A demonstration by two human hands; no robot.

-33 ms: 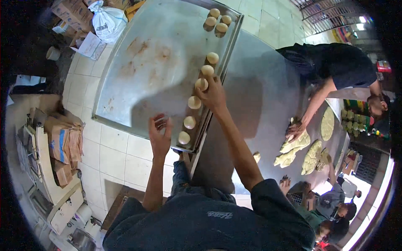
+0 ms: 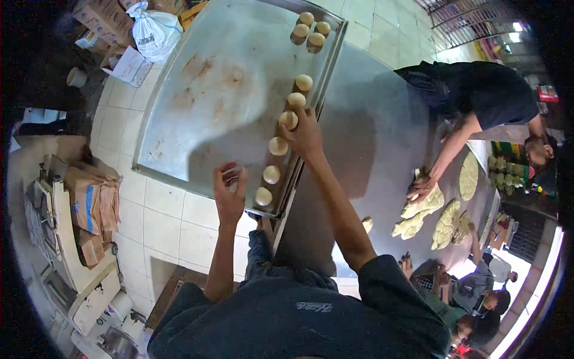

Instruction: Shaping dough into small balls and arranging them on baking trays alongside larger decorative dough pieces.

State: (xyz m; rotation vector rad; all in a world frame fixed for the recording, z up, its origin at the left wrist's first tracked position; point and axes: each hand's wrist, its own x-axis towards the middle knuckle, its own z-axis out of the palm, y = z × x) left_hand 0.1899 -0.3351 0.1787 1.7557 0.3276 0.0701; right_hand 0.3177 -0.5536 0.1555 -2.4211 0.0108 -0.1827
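Observation:
A row of round, pale dough balls (image 2: 277,145) runs along the right side of a large metal tray (image 2: 179,131). My right hand (image 2: 306,134) reaches over the tray's right rim, with its thumb and fingers around one dough ball (image 2: 288,120) in the middle of that row. Other balls sit close by, both farther away and nearer to me. My left hand (image 2: 229,194) hovers over the tray's near edge, left of the nearest balls. Its fingers are loosely bent and apart from the thumb, and nothing shows in them. Several more dough balls (image 2: 316,39) are grouped in the far right corner.
Right of the tray stretches a metal worktable (image 2: 365,149). There a co-worker's hand (image 2: 423,186) presses on flattened yellowish dough (image 2: 421,209), beside other dough pieces (image 2: 446,224). A small dough lump (image 2: 367,224) lies near my right forearm. A white sack (image 2: 152,33) and boxes stand far left.

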